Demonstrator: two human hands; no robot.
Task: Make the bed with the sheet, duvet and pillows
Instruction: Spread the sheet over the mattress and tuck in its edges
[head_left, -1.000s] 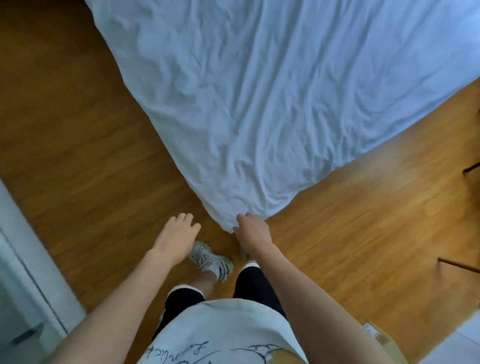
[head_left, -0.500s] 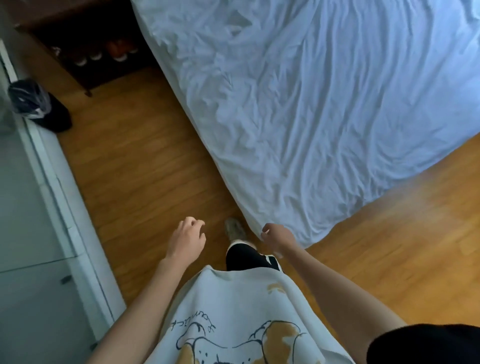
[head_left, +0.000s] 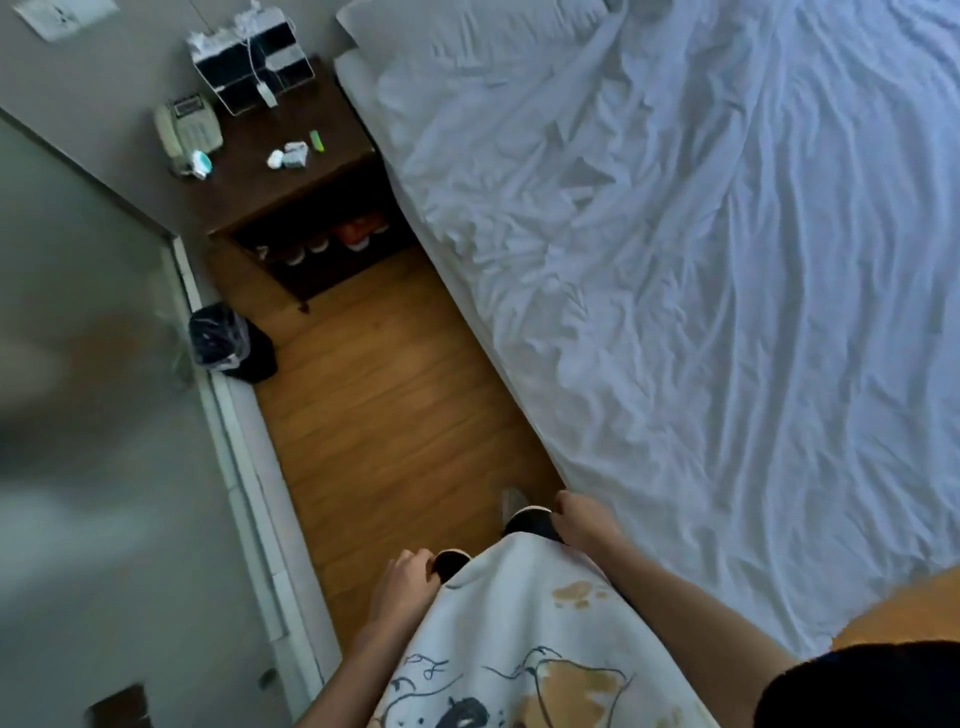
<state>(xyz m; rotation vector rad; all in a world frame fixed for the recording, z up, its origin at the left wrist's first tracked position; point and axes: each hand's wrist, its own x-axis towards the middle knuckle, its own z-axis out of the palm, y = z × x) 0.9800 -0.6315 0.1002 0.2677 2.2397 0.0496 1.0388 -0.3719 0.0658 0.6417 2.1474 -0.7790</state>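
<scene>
Spread wide across the bed (head_left: 363, 98): a crumpled white cotton sheet (head_left: 701, 291), covering the mattress from the plump white pillow (head_left: 467, 31) at the head down to the near corner, its edge hanging over the side toward the honey-coloured wooden floor (head_left: 395, 415). Right hand (head_left: 579, 519) curled just beside that hanging edge near the foot corner, apparently pinching the hem, though contact too small to confirm; left hand (head_left: 405, 582) loosely curled at the hip, holding nothing. Likely light, limp and quick to wrinkle, with no stiffness to carry a push, so best moved by pulling. Best taken at hem and corners, fingers bunched round a fold of cloth rather than pressed flat. Little risk of damage; more risk of dragging the far side askew. Also in view: a dark wooden bedside surface (head_left: 332, 156) with a cream corded telephone (head_left: 187, 127), and a black-lined waste bin (head_left: 218, 338).
</scene>
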